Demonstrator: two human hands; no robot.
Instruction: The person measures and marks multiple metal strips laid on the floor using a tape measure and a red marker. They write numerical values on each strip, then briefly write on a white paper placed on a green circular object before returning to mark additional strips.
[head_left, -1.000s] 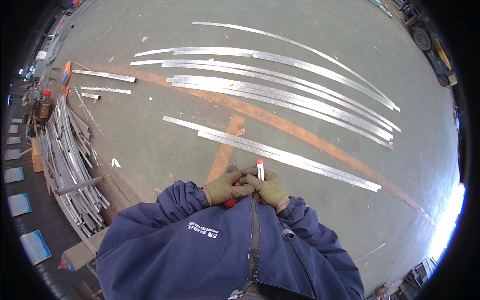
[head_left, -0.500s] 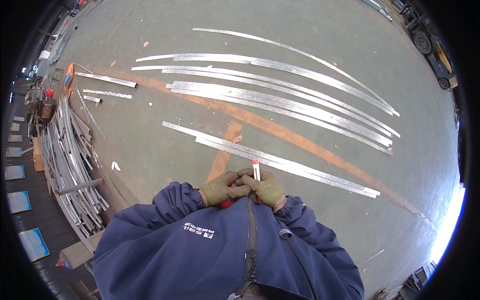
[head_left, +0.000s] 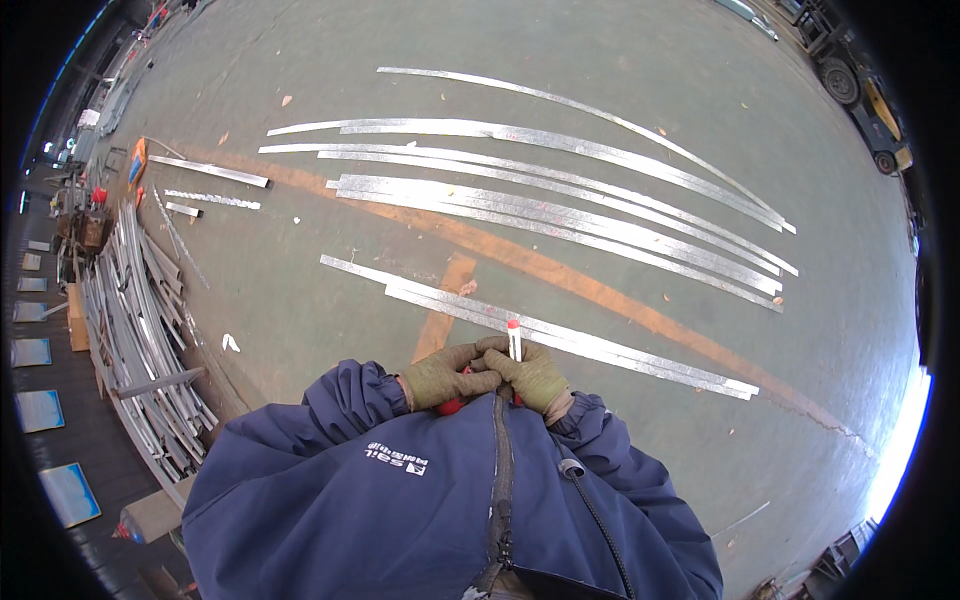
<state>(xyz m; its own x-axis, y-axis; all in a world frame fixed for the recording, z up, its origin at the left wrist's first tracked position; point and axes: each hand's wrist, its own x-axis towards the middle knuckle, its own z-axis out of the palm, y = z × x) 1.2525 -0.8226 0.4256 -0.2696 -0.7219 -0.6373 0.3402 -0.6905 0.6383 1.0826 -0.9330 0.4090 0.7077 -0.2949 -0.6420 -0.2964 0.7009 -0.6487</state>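
My gloved right hand (head_left: pixel 543 381) is closed around a white, red-tipped marker (head_left: pixel 515 345), which stands nearly upright in front of my jacket. My left hand (head_left: pixel 438 379) meets it, fingers curled; a red object (head_left: pixel 450 407) shows partly beneath, but I cannot tell whether I grip it. The marker looks light and stiff, perhaps a little slick through gloves, and its barrel seems best pinched below the red end. Long metal strips (head_left: pixel 620 352) lie on the floor beyond.
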